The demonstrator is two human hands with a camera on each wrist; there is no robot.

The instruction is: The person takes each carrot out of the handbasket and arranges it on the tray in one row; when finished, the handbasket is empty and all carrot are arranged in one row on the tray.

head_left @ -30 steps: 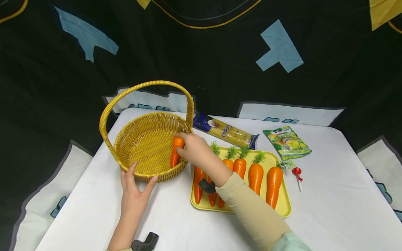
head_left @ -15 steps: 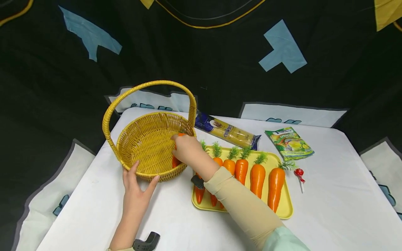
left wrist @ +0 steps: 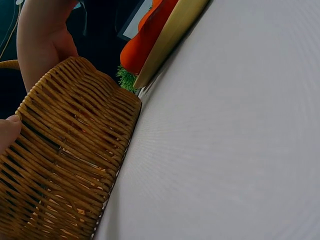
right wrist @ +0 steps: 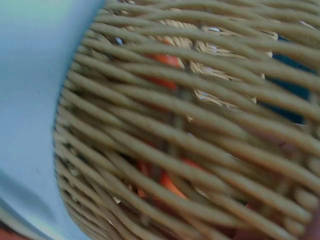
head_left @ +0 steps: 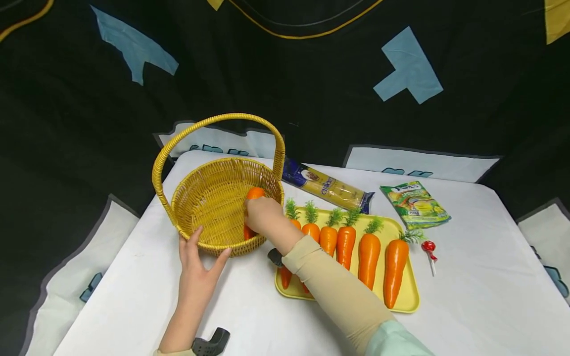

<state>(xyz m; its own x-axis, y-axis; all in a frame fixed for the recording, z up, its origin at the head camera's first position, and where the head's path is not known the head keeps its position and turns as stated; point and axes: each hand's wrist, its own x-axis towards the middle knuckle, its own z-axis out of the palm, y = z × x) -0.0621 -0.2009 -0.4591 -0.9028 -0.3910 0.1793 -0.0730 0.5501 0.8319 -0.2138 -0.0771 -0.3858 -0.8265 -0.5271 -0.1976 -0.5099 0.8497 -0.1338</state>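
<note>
A yellow wicker basket (head_left: 222,170) with a tall arched handle stands on the left of the table. My left hand (head_left: 196,274) rests against its near side, thumb and fingers spread, with tips at the rim. In the left wrist view a thumb tip (left wrist: 9,131) touches the rim. Inside the basket, by its right wall, my right hand (head_left: 267,215) grips an orange carrot (head_left: 256,192). The carrot's thick end shows above the hand, its narrow end below; the fingertips are hidden. Through the weave in the right wrist view, orange patches of carrot (right wrist: 172,185) show.
A yellow tray (head_left: 403,304) holds several carrots (head_left: 368,254) with green tops, partly under the right forearm. Behind lies a pasta packet (head_left: 329,185). Farther right are a green soup packet (head_left: 416,203) and a red lollipop (head_left: 429,249). A dark curtain (head_left: 311,74) hangs behind the table.
My right hand has shifted toward me along the carrot inside the basket, baring more of its thick end. My left hand keeps its place on the rim. The whole head view has drifted slightly.
</note>
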